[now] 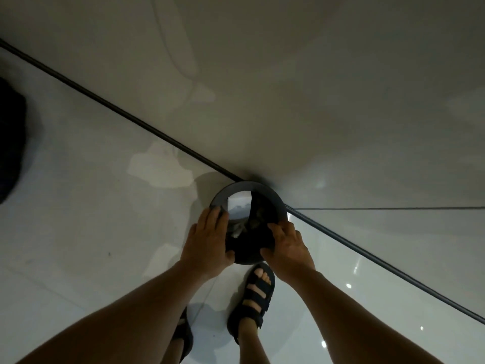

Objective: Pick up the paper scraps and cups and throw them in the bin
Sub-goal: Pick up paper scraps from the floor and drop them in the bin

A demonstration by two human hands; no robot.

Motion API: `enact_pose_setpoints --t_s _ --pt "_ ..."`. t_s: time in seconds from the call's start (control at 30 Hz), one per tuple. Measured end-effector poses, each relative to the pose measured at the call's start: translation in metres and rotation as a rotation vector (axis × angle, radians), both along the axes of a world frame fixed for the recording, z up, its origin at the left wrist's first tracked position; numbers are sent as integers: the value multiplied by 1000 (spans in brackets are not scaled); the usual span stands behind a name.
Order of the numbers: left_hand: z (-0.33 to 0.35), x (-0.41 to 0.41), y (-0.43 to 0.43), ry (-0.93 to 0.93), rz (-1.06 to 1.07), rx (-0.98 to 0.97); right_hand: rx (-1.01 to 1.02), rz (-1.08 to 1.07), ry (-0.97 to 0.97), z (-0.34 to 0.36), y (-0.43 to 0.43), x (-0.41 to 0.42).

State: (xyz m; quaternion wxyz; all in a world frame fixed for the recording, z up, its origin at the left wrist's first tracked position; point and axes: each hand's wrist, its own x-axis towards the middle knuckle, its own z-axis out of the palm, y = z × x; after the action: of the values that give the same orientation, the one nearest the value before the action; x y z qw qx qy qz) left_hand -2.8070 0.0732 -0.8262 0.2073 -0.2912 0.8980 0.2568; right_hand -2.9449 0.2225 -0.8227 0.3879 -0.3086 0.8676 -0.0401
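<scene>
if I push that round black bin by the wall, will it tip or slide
Probably slide: the bin stands on glossy floor tiles that mirror the lights, so grip looks poor. A push toward the wall likely goes nowhere, since the rim sits against it. It seems light, with only some scraps visible inside, though both hands, left and right, steady it.

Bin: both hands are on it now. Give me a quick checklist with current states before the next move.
1. Left hand on the bin rim: ok, fingers lie over the left edge.
2. Right hand on the rim: ok, its grip is on the near right edge.
3. Bin upright on the floor, in the corner by the wall: ok.
4. Scraps inside the bin: ok, some pale pieces show; cups cannot tell.
5. Floor around free of leftover scraps or cups: ok in what shows; beyond the view, cannot tell.
6. Right foot close against the bin's near side: not ok if the bin is to move toward the person.
</scene>
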Motion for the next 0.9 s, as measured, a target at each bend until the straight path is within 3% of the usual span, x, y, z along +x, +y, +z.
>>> enact_pose_setpoints --t_s 0.2,0.5,0.67,0.9 --pt "118 17 -12 4 41 27 -19 -128 31 125 8 16" --pt "307 10 12 51 -269 6 -116 -433 187 326 65 49" --pt "393 -17 65 107 -495 -62 -65 -460 303 407 139 76" --pt "473 -45 188 139 -769 -107 10 -649 411 467 276 125"
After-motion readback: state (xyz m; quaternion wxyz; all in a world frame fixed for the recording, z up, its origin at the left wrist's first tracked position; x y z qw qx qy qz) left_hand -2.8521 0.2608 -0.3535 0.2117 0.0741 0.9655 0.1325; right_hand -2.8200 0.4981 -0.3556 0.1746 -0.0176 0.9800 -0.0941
